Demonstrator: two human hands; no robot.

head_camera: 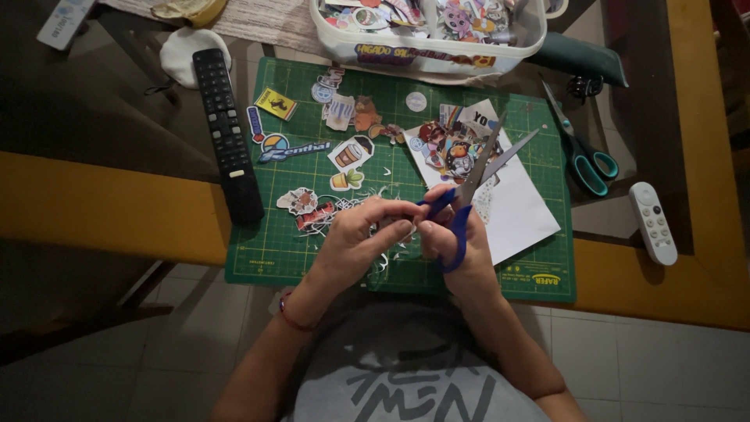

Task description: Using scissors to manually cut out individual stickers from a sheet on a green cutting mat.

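Note:
My right hand (pixel 457 246) grips blue-handled scissors (pixel 476 176) whose blades are spread apart and point up and to the right. My left hand (pixel 355 238) pinches a small paper piece (pixel 388 227) close to the scissor handles; the piece is mostly hidden by my fingers. Both hands hover over the near edge of a green cutting mat (pixel 539 156). Several cut-out stickers (pixel 351 152) lie scattered on the mat, and more sit on a white sheet (pixel 519 211) under the blades. White paper trimmings (pixel 383 262) lie below my hands.
A black remote (pixel 226 133) lies left of the mat. Teal-handled scissors (pixel 582 152) and a small white remote (pixel 654 223) lie to the right. A white bin of stickers (pixel 426 27) stands behind the mat. The table has a yellow wooden rim (pixel 101 207) and a glass top.

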